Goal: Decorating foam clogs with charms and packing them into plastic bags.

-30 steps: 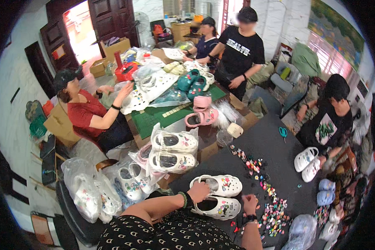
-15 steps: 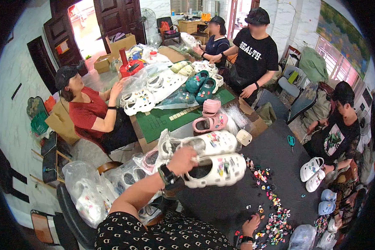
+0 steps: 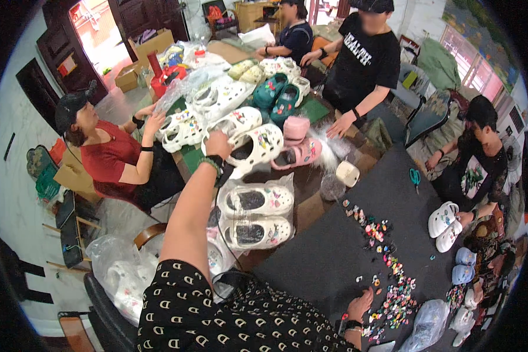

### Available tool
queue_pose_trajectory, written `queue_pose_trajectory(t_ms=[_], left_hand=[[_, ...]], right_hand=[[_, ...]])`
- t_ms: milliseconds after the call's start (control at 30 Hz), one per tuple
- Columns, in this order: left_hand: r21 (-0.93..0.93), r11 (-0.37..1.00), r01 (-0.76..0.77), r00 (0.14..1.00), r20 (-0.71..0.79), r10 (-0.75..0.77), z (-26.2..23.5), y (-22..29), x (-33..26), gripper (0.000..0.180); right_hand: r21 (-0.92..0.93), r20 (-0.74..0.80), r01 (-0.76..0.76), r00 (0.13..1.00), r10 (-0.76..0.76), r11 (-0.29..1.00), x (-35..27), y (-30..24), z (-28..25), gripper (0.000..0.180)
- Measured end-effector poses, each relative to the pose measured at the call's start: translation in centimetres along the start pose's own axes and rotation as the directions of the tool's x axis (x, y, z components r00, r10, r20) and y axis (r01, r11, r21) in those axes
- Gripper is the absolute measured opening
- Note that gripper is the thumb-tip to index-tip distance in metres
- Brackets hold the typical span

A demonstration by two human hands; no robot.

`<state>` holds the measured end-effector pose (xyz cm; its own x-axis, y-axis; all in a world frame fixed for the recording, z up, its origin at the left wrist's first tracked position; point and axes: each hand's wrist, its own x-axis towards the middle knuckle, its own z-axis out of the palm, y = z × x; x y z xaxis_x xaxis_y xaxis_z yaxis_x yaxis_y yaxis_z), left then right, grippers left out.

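My left hand (image 3: 218, 145) stretches far forward, closed on the heel ends of a pair of white clogs (image 3: 258, 145) decorated with colourful charms. It holds them over the table with the green mat, close to a pink pair of clogs (image 3: 299, 154). Below that arm, another white pair of clogs (image 3: 258, 230) lies in clear plastic wrap. On the black table (image 3: 311, 258), my right hand (image 3: 361, 303) rests with fingers extended, holding nothing that I can see. Beside it lies a scattered heap of small colourful shoe charms (image 3: 396, 293).
Dark green clogs (image 3: 284, 101) and more white clogs (image 3: 220, 97) crowd the far table. A person in red (image 3: 117, 155) sits left; others are behind and at right. Teal scissors (image 3: 415, 178), blue clogs (image 3: 464, 265) and a plastic bag (image 3: 426, 325) lie on the black table.
My left hand has carried the white clogs forward and left, from above the black table's edge to the far table. The wrapped white pair is now uncovered. My right hand stays by the charms.
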<state>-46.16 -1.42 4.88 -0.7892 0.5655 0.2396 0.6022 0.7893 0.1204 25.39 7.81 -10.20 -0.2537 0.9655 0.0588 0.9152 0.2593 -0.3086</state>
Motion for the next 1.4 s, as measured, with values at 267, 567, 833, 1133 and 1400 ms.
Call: queue_pose_trajectory(t_ms=[267, 567, 833, 1133, 1400], left_hand=[[-0.487, 0.871, -0.064, 0.967, 0.184, 0.174, 0.7, -0.5, -6.3, 0.054], [-0.527, 0.849, 0.030, 0.946, 0.290, 0.146, 0.3, 3.2, -18.2, 0.084], [-0.348, 0.846, -0.404, 0.908, -0.037, 0.418, -7.5, 8.0, -22.0, 0.018], [-0.230, 0.570, -0.789, 0.614, -0.250, 0.749, -22.6, 17.0, -25.7, 0.020], [-0.522, 0.059, -0.851, 0.276, -0.348, 0.896, -22.8, 29.6, -33.3, 0.036]], right_hand=[[-0.089, 0.015, -0.103, 0.994, 0.104, 0.991, 0.2, -1.1, -0.2, 0.039], [-0.082, -0.086, -0.073, 0.994, 0.066, 0.994, 0.1, -0.9, 0.8, 0.039], [0.020, 0.035, -0.034, 0.999, 0.033, 0.999, 1.6, -2.4, -2.3, 0.031], [0.533, -0.058, 0.233, 0.969, -0.240, 0.813, -0.3, -5.6, -11.7, 0.094], [0.759, -0.248, 0.420, 0.893, -0.375, 0.498, -1.0, -3.6, -18.9, 0.129]])
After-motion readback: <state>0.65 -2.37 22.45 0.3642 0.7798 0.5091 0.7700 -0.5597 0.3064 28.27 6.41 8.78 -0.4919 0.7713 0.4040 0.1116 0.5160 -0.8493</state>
